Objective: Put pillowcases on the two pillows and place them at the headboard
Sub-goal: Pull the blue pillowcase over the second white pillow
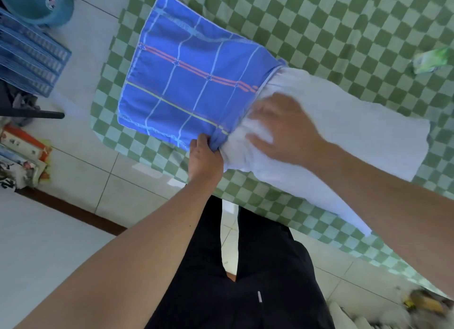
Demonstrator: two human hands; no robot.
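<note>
A green checked bed (319, 21) filled the far and right of the view. On it lay a white pillow (344, 132), its left end inside a blue plaid pillowcase (186, 83), its right part bare. The right hand (282, 129) lay spread on the pillow at the case's mouth, blurred, fingers fairly straight, gripping nothing I could see. The left hand (205, 154) pinched the near edge of the opening. By my judgement the first pillow was roughly half cased; a second pillow was not in view, and placing at the headboard remained.
</note>
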